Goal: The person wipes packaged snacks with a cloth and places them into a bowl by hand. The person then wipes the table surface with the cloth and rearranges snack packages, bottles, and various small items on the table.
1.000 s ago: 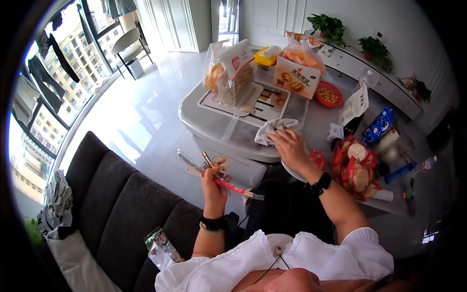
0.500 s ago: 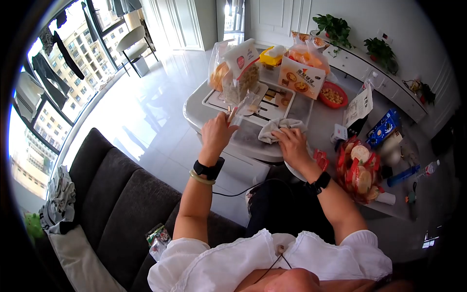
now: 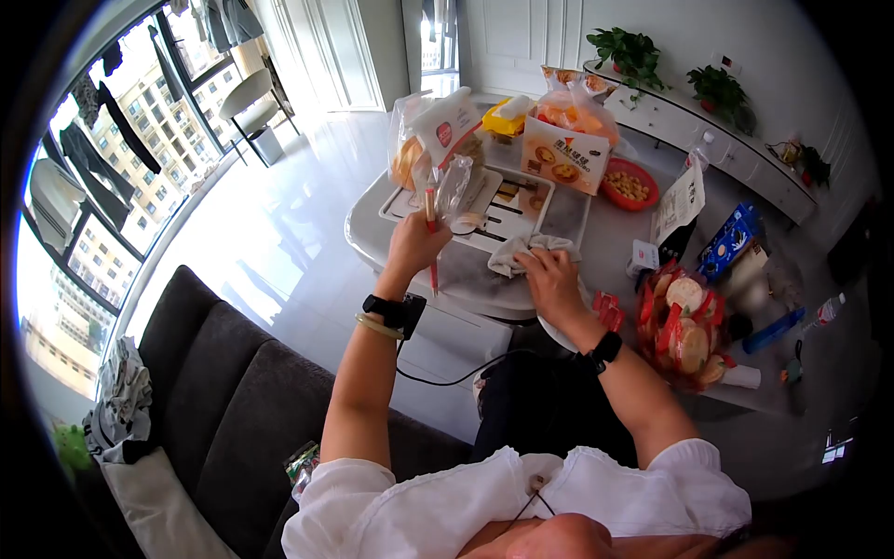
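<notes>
My left hand point(image 3: 418, 244) is closed around a slim red pen-like stick point(image 3: 434, 278), which stands out above and below the fist. Beside those fingers is a crumpled clear plastic wrapper point(image 3: 453, 189) with a pale round end; whether the hand grips it too, I cannot tell. My right hand point(image 3: 551, 279) rests with bent fingers on a crumpled whitish cloth point(image 3: 507, 256) at the near part of the table point(image 3: 456, 281). Just beyond both hands lies a white tray with dark slots point(image 3: 515, 220).
Bagged bread point(image 3: 407, 166), a pastry box point(image 3: 564, 156) and a red bowl of snacks point(image 3: 630, 184) stand farther back. To the right are a bag of red-wrapped round crackers point(image 3: 684, 326), a blue box point(image 3: 730, 242) and a bottle point(image 3: 824, 314). A dark sofa point(image 3: 247, 373) is at left.
My left hand has lifted slightly and turned, so the red stick now points more upright with its lower end showing. My right hand stays on the cloth. The view has shifted a little.
</notes>
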The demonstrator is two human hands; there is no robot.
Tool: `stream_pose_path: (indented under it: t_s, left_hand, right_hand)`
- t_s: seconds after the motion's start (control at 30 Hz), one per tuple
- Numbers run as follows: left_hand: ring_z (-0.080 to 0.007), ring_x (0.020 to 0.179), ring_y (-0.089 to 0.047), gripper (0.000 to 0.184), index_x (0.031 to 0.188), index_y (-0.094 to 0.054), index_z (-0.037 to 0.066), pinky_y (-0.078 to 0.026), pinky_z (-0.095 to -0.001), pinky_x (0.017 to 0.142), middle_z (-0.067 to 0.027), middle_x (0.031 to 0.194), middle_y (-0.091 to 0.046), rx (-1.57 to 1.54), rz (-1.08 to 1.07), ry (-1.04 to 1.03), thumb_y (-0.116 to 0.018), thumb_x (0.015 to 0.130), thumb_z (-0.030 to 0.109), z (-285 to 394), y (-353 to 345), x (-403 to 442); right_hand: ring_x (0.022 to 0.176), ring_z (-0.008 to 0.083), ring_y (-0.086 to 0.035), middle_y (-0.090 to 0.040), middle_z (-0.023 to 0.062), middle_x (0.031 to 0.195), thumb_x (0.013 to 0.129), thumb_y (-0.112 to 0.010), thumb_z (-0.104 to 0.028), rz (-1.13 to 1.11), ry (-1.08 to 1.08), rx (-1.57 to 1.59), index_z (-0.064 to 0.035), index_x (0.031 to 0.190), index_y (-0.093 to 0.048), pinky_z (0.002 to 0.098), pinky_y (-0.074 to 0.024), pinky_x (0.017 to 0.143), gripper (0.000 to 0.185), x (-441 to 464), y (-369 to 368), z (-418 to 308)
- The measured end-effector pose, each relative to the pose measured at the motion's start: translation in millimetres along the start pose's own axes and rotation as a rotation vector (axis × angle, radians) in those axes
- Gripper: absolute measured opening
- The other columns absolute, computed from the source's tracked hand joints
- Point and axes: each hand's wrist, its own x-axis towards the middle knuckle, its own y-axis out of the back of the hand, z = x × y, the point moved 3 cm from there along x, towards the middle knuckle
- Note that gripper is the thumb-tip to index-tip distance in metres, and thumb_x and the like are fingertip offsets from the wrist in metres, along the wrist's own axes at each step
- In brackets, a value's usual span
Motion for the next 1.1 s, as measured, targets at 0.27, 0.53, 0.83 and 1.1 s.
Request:
stream_pose_path:
  t_s: [0.27, 0.53, 0.83, 1.1]
  left_hand:
    - [-0.039, 0.085, -0.066, 0.017, 0.082, -0.064, 0.0, -0.052, -0.0475, 0.078, -0.0207, 0.083, -0.067, 0.355, -0.18, -0.3, -0.065, 0.077, 0.016, 19, -64, 65]
    - [-0.0432, 0.094, -0.065, 0.021, 0.097, -0.07, 0.002, -0.054, -0.0484, 0.083, -0.0237, 0.105, -0.061, 0.441, -0.087, -0.288, -0.066, 0.08, 0.015, 4, -90, 67]
    - [-0.0389, 0.086, -0.066, 0.023, 0.09, -0.069, 0.001, -0.054, -0.0473, 0.077, -0.0232, 0.094, -0.066, 0.305, -0.063, -0.253, -0.069, 0.072, 0.015, 20, -58, 49]
    - [-0.0164, 0.054, -0.056, 0.015, 0.082, -0.065, -0.001, -0.046, -0.0305, 0.053, -0.0067, 0.066, -0.06, -0.637, 0.179, 0.073, -0.07, 0.076, 0.011, -3, 14, 12]
  right_hand:
    - [0.097, 0.0283, -0.052, -0.061, 0.0022, 0.112, 0.081, -0.059, -0.007, 0.028, -0.007, -0.042, -0.0185, 0.118, -0.065, 0.0443, -0.0403, 0.083, 0.039, -2, -4, 0]
    - [0.114, 0.0371, -0.053, -0.059, 0.0138, 0.127, 0.09, -0.058, -0.013, -0.222, -0.276, 0.348, -0.0061, 0.125, -0.06, 0.0416, -0.0433, 0.095, 0.036, 36, -19, 58]
    - [0.13, 0.0396, -0.045, -0.045, 0.0244, 0.144, 0.095, -0.055, -0.027, -0.307, -0.233, 0.207, -0.0057, 0.142, -0.046, 0.0395, -0.0389, 0.106, 0.053, 140, -59, 122]
    - [0.146, 0.0425, -0.02, -0.036, 0.0136, 0.155, 0.093, -0.049, -0.029, -0.602, -0.264, 0.088, -0.0229, 0.149, -0.04, 0.0645, -0.0132, 0.113, 0.056, 120, -93, 109]
